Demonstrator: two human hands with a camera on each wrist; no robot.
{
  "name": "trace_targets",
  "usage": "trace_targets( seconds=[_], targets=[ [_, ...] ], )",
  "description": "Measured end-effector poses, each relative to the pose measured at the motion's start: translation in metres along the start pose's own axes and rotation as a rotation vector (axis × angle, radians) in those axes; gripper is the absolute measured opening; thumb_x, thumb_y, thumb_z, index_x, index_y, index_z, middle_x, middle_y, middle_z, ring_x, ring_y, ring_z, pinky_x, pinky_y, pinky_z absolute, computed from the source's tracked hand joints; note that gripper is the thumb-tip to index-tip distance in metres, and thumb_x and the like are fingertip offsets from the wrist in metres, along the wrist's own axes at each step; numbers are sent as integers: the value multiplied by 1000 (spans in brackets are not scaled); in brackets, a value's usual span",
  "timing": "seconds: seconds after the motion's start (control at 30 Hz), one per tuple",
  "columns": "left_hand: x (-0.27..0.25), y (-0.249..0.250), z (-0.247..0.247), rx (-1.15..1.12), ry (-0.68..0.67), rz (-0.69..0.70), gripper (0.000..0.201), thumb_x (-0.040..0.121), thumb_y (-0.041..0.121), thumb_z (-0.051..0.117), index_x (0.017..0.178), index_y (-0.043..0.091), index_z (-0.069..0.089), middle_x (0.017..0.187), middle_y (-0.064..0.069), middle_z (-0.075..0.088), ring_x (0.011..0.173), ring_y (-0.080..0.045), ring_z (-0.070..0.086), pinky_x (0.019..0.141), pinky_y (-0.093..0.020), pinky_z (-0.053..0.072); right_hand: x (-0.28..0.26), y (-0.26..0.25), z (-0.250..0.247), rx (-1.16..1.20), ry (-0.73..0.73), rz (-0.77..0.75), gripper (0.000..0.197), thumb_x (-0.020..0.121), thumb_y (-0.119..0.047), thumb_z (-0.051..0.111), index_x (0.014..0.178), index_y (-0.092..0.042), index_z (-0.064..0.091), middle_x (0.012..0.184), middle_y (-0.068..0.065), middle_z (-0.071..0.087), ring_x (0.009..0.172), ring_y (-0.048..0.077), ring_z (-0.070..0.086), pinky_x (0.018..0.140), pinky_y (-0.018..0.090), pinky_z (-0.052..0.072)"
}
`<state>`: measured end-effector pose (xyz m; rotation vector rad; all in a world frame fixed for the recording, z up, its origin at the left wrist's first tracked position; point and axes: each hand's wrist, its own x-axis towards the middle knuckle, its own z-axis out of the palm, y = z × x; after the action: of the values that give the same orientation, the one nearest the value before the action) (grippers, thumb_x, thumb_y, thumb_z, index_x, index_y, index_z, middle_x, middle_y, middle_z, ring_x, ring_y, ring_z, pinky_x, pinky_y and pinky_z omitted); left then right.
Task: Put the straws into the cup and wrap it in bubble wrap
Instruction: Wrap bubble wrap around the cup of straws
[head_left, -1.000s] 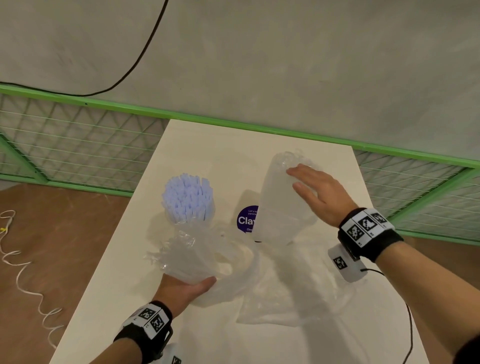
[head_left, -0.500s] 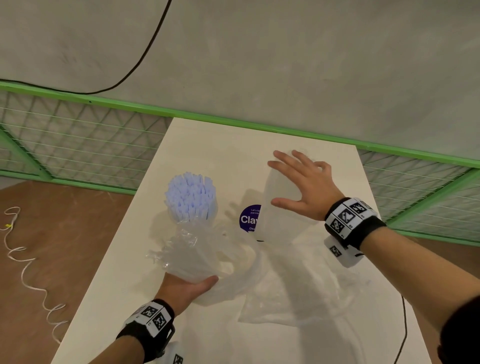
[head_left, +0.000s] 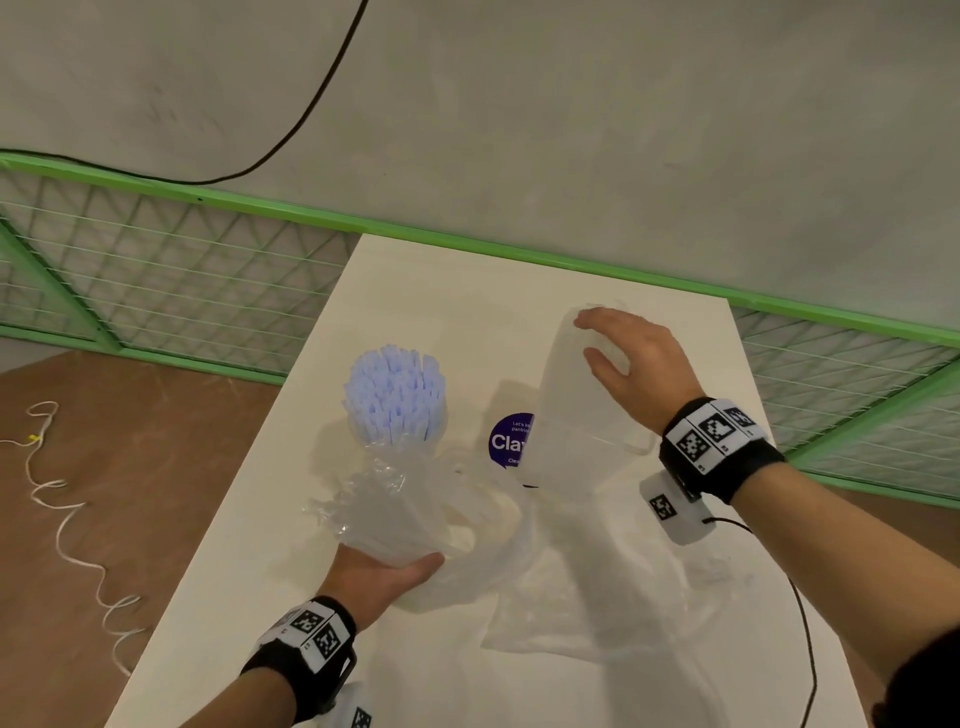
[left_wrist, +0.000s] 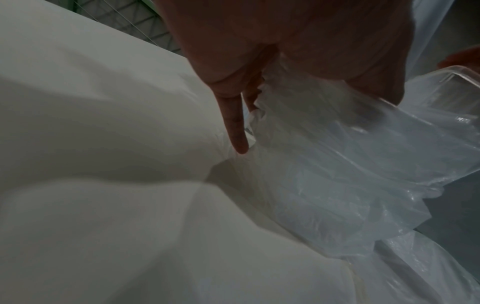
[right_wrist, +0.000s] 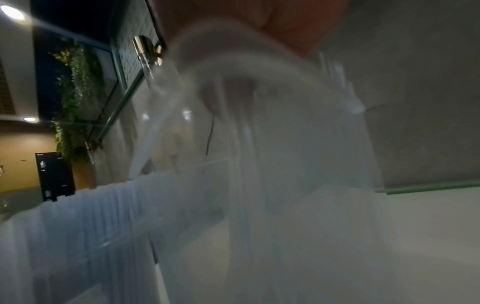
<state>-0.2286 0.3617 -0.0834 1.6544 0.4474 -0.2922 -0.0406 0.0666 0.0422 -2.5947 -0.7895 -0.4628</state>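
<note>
A bundle of pale blue straws (head_left: 395, 395) stands upright in a clear cup (head_left: 405, 509) swathed in crinkled bubble wrap. My left hand (head_left: 395, 571) grips the wrapped cup from below, thumb on the right side; in the left wrist view its fingers (left_wrist: 236, 127) lie against the wrap (left_wrist: 337, 154). My right hand (head_left: 597, 338) curls over the top edge of a raised flap of the bubble wrap (head_left: 566, 441), right of the straws. The flap hangs in front of the right wrist view, where the straws (right_wrist: 91, 226) show blurred through the wrap (right_wrist: 285, 164).
A purple round label (head_left: 506, 441) shows half hidden behind the raised flap. More loose wrap (head_left: 597, 597) lies on the white table (head_left: 441, 291). A black cable (head_left: 802, 623) runs along the right side. A green mesh fence (head_left: 156, 270) borders the far edge.
My right hand spread open above the flap half a second ago; its fingers now curl over the flap's top edge. The left hand and the cup stay put.
</note>
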Motion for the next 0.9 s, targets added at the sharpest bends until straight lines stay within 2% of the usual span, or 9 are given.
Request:
trace_targets(
  seconds=[0.1,0.17,0.27,0.33,0.47,0.57,0.63,0.73,0.9],
  targets=[
    [0,2,1,-6,-8,22,39,66,10,90,91,28,65,74,29,71,73,13,66,71,-10,45,-11,-4,-3,-234,-236,34,49,99,-46,32,141,-28,48,152,-9,42,144,16,32,111,50,22],
    [0,3,1,-8,-10,25,38,66,9,89,90,26,65,75,28,72,73,11,67,67,-7,46,-15,-17,-9,-296,-239,32,53,99,-50,25,144,-29,42,157,-12,32,149,16,17,111,51,15],
    [1,2,1,-2,-10,33,38,65,13,91,92,25,67,80,23,74,76,7,69,71,-11,48,-23,-62,-13,-127,-45,-79,44,95,-35,43,136,-22,51,146,-4,48,140,22,36,104,47,26],
    [1,5,2,-9,-16,50,39,64,13,91,93,24,68,82,20,75,78,5,70,70,-10,49,-38,-96,3,91,-125,-118,55,87,-35,54,139,-16,49,139,3,54,131,23,46,104,42,34],
    [-1,11,5,-31,-24,108,45,66,7,89,99,27,67,89,17,76,86,2,71,76,-15,53,-67,-148,48,280,-542,51,122,69,-64,73,156,-14,3,162,3,16,147,14,14,120,28,13],
    [-2,13,6,-53,-69,148,55,70,-2,84,116,18,65,106,-2,75,101,-13,70,83,-29,56,-70,-165,71,336,-531,156,140,58,-73,76,154,-24,-12,162,-4,7,147,9,6,121,32,10],
    [-2,15,7,-99,-87,162,57,72,-16,77,121,10,61,111,-9,72,103,-17,70,77,-24,56,-67,-170,78,395,-496,229,140,55,-72,78,154,-28,-12,161,-8,13,146,8,12,119,35,11],
    [-3,16,8,-44,-69,175,54,69,-8,81,111,18,60,98,2,72,95,-14,69,72,-17,53,-64,-166,79,456,-441,317,127,60,-54,83,153,-34,0,149,-15,31,130,3,27,116,36,19],
    [0,13,8,-53,-76,195,62,65,0,81,118,23,59,108,5,73,104,-10,68,82,-20,52,-67,-164,84,531,-376,310,100,65,-36,76,146,-41,19,121,-21,44,111,-10,37,110,37,31]
  ],
)
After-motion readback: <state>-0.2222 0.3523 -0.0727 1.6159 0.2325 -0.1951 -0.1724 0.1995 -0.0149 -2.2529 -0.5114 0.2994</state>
